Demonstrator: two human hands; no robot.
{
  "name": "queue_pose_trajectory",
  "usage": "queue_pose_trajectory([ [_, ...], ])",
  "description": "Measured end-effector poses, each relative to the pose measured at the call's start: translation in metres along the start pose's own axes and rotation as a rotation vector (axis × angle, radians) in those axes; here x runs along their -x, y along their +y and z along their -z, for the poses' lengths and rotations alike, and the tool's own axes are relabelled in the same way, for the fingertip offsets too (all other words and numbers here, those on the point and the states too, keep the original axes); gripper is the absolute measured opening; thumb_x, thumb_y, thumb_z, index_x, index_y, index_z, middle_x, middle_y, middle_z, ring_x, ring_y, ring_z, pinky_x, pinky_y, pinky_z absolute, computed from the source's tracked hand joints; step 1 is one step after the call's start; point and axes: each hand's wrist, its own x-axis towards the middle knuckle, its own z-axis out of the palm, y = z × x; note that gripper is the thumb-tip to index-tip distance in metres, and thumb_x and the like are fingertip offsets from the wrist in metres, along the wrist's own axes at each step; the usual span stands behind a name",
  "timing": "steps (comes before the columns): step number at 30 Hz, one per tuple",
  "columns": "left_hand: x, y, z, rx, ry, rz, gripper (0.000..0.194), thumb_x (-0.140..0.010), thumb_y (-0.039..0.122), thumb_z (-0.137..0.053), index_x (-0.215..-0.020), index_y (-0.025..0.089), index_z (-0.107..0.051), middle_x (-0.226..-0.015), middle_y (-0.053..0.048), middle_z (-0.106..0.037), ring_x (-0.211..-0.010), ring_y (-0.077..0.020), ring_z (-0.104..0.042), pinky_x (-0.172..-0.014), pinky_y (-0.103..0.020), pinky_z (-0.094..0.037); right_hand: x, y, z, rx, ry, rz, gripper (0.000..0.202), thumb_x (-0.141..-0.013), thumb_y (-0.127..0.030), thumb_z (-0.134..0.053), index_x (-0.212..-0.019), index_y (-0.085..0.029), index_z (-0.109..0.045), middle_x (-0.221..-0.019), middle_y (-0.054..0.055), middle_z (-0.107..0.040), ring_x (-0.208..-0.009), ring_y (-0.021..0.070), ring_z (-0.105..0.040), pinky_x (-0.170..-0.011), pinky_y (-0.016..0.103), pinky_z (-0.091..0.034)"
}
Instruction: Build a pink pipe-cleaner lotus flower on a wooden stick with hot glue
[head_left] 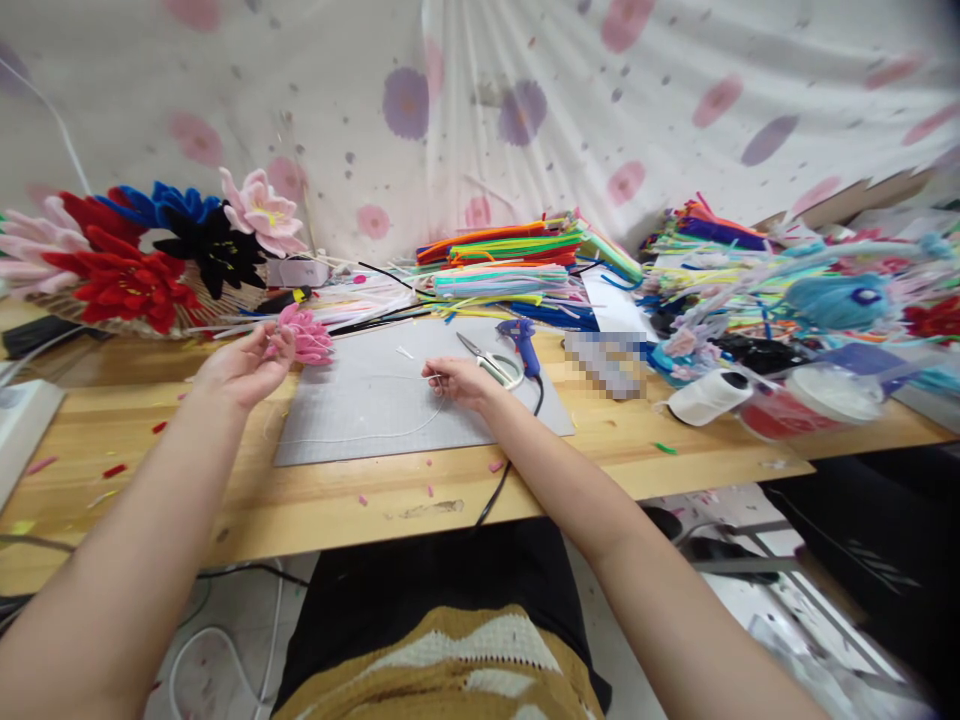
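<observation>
My left hand [251,368] is closed, with its fingertips pinched at the near side of a bright pink pipe-cleaner flower [306,337]; the exact grip point is hidden. Thin white thread [367,437] loops from below that hand across the grey cutting mat [337,405] to my right hand [456,382]. There my fingertips are pinched together on the thread. Just beyond the right hand lie scissors [491,362] with pale green handles. Beside them rests a blue glue gun [521,345], its black cord running under my right forearm.
Finished fuzzy flowers [139,275] fill the left back. Bundles of coloured pipe cleaners [502,265] lie behind the mat. To the right stand a white thread spool [709,397] and a plastic tub [832,400]. Small scraps dot the wooden table [300,515].
</observation>
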Motion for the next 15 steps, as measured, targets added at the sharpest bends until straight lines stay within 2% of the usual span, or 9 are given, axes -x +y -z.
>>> queue_pose_trajectory([
  [3,0.001,0.002,-0.007,-0.067,-0.038,-0.123,0.019,-0.087,0.011,-0.039,-0.072,0.008,-0.051,-0.065,-0.003,-0.051,-0.056,-0.003,-0.047,-0.045,-0.007,-0.043,0.005,-0.003,0.0,-0.024,-0.032,0.02,0.01,-0.068,-0.022,-0.064,-0.068,-0.014,-0.057,-0.067,-0.001,-0.059,-0.055,0.0051,-0.05,-0.05,0.018,-0.037],
  [5,0.005,0.003,-0.013,-0.158,-0.066,-0.315,0.02,-0.085,0.006,-0.04,-0.069,0.007,-0.052,-0.062,-0.001,-0.052,-0.053,-0.002,-0.046,-0.045,-0.007,-0.04,0.009,-0.006,0.001,-0.054,-0.087,0.048,0.012,-0.066,-0.022,-0.066,-0.068,-0.015,-0.056,-0.068,-0.002,-0.059,-0.057,0.0055,-0.05,-0.051,0.018,-0.037],
  [7,0.013,0.004,-0.021,-0.3,-0.157,-0.517,0.02,-0.082,0.001,-0.043,-0.066,0.007,-0.054,-0.063,-0.002,-0.054,-0.054,-0.0027,-0.048,-0.045,-0.009,-0.039,0.013,-0.009,0.004,-0.083,-0.158,0.079,0.015,-0.064,-0.023,-0.067,-0.07,-0.016,-0.056,-0.069,-0.002,-0.06,-0.059,0.0059,-0.051,-0.053,0.018,-0.038],
  [9,0.027,0.003,-0.03,-0.494,-0.314,-0.629,0.018,-0.079,0.001,-0.047,-0.066,0.007,-0.058,-0.065,-0.004,-0.057,-0.057,-0.0051,-0.052,-0.048,-0.013,-0.04,0.014,-0.01,0.008,-0.105,-0.22,0.109,0.016,-0.064,-0.025,-0.067,-0.07,-0.016,-0.055,-0.071,-0.003,-0.06,-0.061,0.0061,-0.052,-0.055,0.019,-0.038],
  [10,0.035,0.002,-0.034,-0.592,-0.405,-0.638,0.018,-0.078,0.001,-0.048,-0.065,0.007,-0.059,-0.068,-0.005,-0.058,-0.06,-0.0062,-0.054,-0.051,-0.014,-0.041,0.015,-0.011,0.01,-0.112,-0.239,0.126,0.016,-0.064,-0.025,-0.067,-0.071,-0.017,-0.055,-0.072,-0.003,-0.06,-0.062,0.0061,-0.052,-0.056,0.019,-0.038],
  [12,0.048,0.0,-0.043,-0.815,-0.542,-0.574,0.018,-0.075,-0.001,-0.051,-0.063,0.006,-0.062,-0.072,-0.007,-0.06,-0.063,-0.0077,-0.056,-0.055,-0.015,-0.043,0.015,-0.012,0.015,-0.114,-0.246,0.154,0.015,-0.065,-0.026,-0.065,-0.071,-0.017,-0.056,-0.072,-0.003,-0.06,-0.062,0.0059,-0.051,-0.057,0.019,-0.038],
  [13,0.053,-0.001,-0.046,-0.928,-0.578,-0.472,0.017,-0.073,-0.003,-0.053,-0.062,0.006,-0.062,-0.074,-0.008,-0.061,-0.067,-0.0093,-0.058,-0.057,-0.016,-0.043,0.015,-0.013,0.017,-0.112,-0.236,0.16,0.014,-0.066,-0.026,-0.065,-0.072,-0.018,-0.055,-0.072,-0.004,-0.06,-0.062,0.0059,-0.051,-0.057,0.019,-0.038],
  [15,0.055,-0.001,-0.051,-1.088,-0.553,-0.215,0.018,-0.064,-0.009,-0.056,-0.061,0.007,-0.063,-0.078,-0.009,-0.062,-0.075,-0.0127,-0.061,-0.059,-0.016,-0.044,0.016,-0.015,0.02,-0.11,-0.206,0.166,0.014,-0.066,-0.027,-0.064,-0.071,-0.018,-0.055,-0.072,-0.004,-0.059,-0.063,0.0061,-0.051,-0.058,0.019,-0.038],
])
